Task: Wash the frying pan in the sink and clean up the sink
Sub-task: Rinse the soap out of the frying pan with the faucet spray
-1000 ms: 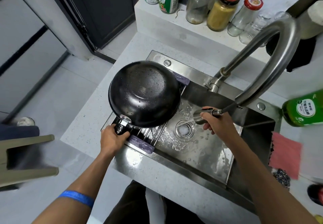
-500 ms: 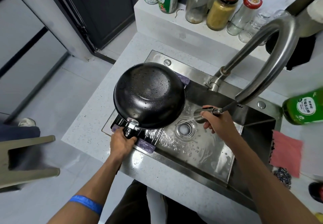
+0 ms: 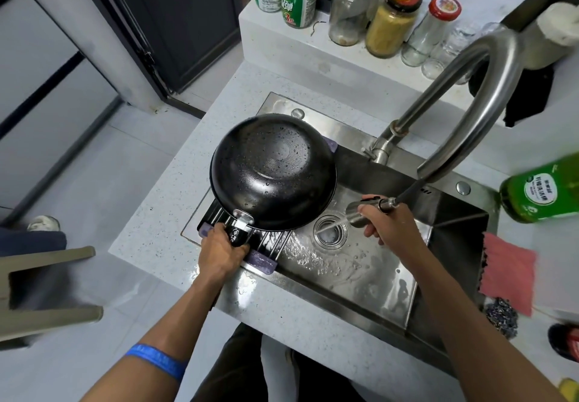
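A black frying pan (image 3: 272, 171) hangs upside down over the left end of the steel sink (image 3: 372, 271), its wet underside facing me. My left hand (image 3: 221, 249) grips the pan's handle just above a roll-up drying rack (image 3: 266, 245) with purple ends. My right hand (image 3: 387, 220) holds the pull-out spray head (image 3: 360, 212) of the tall curved faucet (image 3: 470, 88). Water streams from the spray head onto the round drain (image 3: 330, 229). The sink floor is wet.
A green dish soap bottle (image 3: 543, 191) lies right of the sink, with a pink cloth (image 3: 507, 271) and a dark scouring pad (image 3: 501, 315) on the counter. Jars and bottles (image 3: 357, 3) line the raised ledge behind. A stool (image 3: 47, 289) stands at the left.
The pan and my left hand have shifted right, further over the rack and sink. My right hand still holds the spray head near the drain, with water running.
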`<state>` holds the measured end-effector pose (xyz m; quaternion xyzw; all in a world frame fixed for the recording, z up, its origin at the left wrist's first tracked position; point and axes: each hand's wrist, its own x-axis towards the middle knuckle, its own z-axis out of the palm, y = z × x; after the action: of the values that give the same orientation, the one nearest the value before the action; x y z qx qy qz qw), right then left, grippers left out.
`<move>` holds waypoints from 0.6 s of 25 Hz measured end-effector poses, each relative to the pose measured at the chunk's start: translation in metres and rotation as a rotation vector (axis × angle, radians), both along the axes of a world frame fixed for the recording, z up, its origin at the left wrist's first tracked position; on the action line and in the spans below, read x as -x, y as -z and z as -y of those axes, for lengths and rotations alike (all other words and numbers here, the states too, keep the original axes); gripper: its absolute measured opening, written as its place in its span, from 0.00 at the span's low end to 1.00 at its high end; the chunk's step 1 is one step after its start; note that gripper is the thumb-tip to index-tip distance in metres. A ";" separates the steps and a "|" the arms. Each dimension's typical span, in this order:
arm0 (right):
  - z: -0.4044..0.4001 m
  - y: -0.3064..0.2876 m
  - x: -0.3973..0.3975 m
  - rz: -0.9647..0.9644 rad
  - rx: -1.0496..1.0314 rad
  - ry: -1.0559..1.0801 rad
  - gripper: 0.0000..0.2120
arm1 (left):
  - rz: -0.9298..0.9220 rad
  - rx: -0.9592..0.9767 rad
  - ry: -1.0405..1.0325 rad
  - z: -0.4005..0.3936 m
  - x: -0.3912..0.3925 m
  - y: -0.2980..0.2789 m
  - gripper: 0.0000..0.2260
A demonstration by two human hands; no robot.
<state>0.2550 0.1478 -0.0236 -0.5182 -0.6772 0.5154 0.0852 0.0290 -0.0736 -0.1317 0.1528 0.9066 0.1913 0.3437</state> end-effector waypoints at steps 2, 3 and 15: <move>0.000 0.000 -0.002 0.008 0.007 0.022 0.06 | -0.001 -0.014 -0.003 0.000 -0.003 -0.006 0.31; 0.002 -0.001 -0.002 0.009 0.016 0.032 0.06 | -0.019 -0.012 0.004 0.001 -0.005 -0.010 0.33; 0.014 -0.011 0.058 -0.208 -0.053 0.179 0.13 | -0.458 -0.290 0.253 0.008 -0.040 -0.079 0.25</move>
<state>0.1969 0.1339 -0.0129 -0.5178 -0.6292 0.5386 0.2143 0.0685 -0.0817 -0.0532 0.3513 0.8975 0.2350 0.1259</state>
